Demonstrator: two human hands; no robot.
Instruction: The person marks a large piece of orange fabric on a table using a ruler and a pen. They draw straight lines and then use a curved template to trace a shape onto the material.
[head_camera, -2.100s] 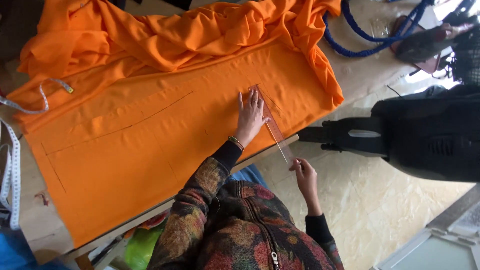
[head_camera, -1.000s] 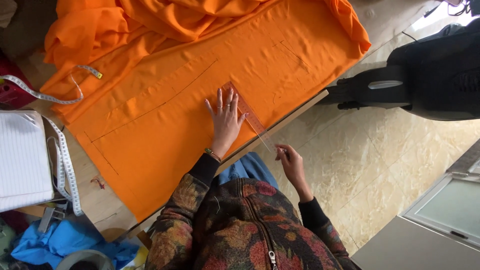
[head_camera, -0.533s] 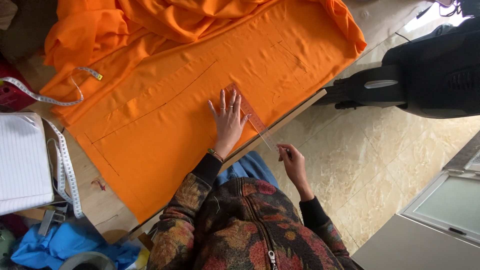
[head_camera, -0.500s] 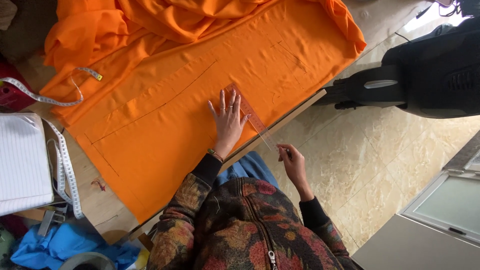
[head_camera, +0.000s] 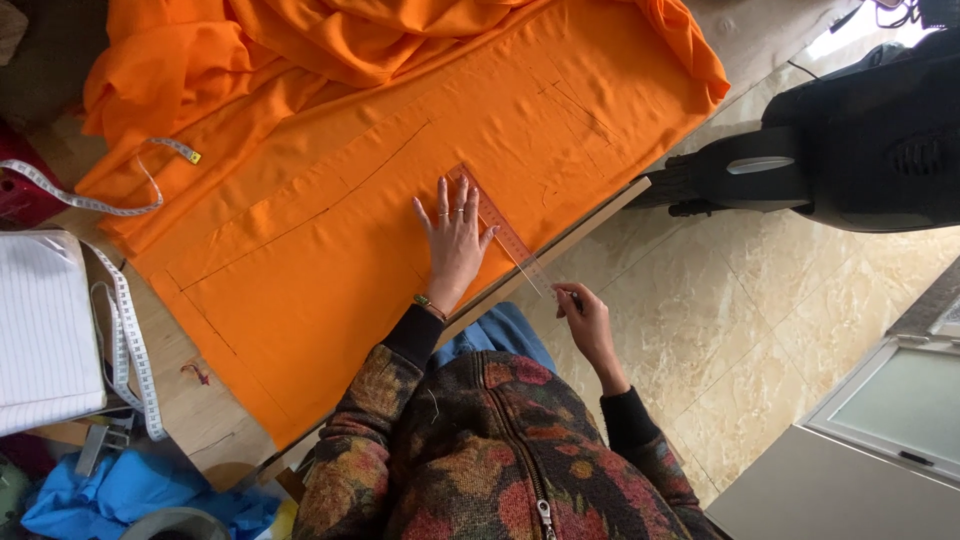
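Little has moved since half a second ago: left hand (head_camera: 455, 240) still rests flat, fingers spread, on orange fabric (head_camera: 330, 230) covering the surface, pressing a clear ruler (head_camera: 500, 232). Right hand (head_camera: 587, 322) pinches the ruler's near end, past the surface edge.

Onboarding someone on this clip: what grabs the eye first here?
The big orange fabric spread over the wooden table, bunched in folds at the far edge, dominates the view. The left hand lies flat on it with fingers spread, beside a clear ruler that juts past the table edge toward the right hand, held over the tiled floor. A white measuring tape snakes along the left side.
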